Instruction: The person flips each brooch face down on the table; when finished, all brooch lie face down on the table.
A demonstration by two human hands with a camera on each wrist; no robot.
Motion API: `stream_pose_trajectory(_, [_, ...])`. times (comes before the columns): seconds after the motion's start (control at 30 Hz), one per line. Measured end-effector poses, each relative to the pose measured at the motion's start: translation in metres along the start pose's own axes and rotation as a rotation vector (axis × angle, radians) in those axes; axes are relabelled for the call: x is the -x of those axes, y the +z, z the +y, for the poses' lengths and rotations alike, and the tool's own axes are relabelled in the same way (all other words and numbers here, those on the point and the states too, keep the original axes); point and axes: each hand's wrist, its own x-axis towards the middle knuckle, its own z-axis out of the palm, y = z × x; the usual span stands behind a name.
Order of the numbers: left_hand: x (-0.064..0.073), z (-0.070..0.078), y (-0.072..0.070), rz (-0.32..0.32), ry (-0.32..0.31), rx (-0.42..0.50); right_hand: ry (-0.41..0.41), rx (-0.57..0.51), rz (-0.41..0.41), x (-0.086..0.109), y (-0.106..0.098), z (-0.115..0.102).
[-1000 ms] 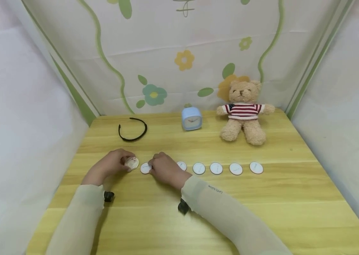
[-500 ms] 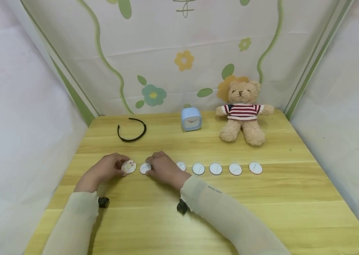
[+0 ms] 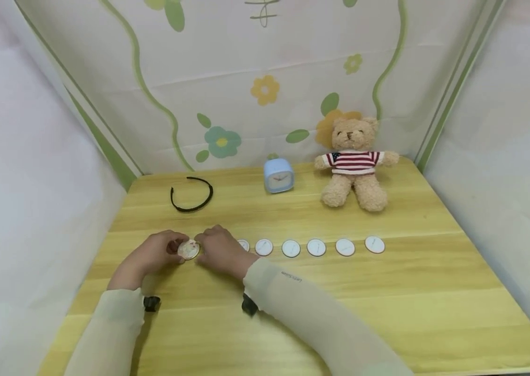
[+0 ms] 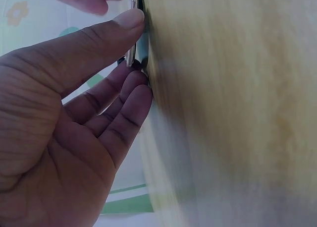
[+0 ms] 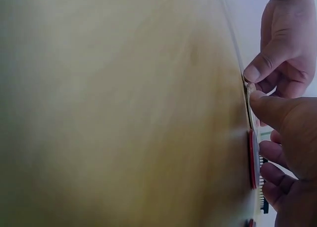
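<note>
A round disc (image 3: 188,249) with a printed picture and shiny rim lies at the left end of a row on the table (image 3: 293,308). My left hand (image 3: 157,254) grips its left edge between thumb and fingers. From the other side, my right hand (image 3: 220,250) holds its right edge. Both thumbs meet the near rim in the right wrist view, where a red-edged disc (image 5: 254,160) sits under the right hand's lower fingers. In the left wrist view, the left thumb (image 4: 130,20) lies against the disc's edge.
Several white discs (image 3: 291,248) continue the row rightward. Behind them are a black headband (image 3: 191,210), a blue clock (image 3: 279,176) and a teddy bear (image 3: 354,164) in a striped shirt. White fabric walls (image 3: 152,78) enclose the table's back and sides.
My right hand has moved left from a white disc to the picture disc, uncovering another white disc. The left hand and picture disc have shifted slightly left and nearer. The view has shifted slightly.
</note>
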Motion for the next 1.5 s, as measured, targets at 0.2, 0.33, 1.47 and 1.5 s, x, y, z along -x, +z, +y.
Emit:
stream_pose_trajectory(0.2, [0.002,-0.003,0.003,0.010,0.016,0.011,-0.018,0.036,-0.012,-0.008,0.004,-0.008])
stream_pose_trajectory(0.33, [0.003,-0.001,0.003,0.009,0.034,0.005,-0.018,0.081,0.005,-0.008,0.003,-0.009])
stream_pose_trajectory(1.47, [0.010,0.002,-0.018,0.026,0.061,-0.058,-0.026,0.019,0.125,-0.001,-0.002,-0.002])
stream_pose_trajectory(1.5, [0.010,0.002,-0.018,0.026,0.062,-0.056,-0.031,0.007,0.127,0.000,-0.003,-0.002])
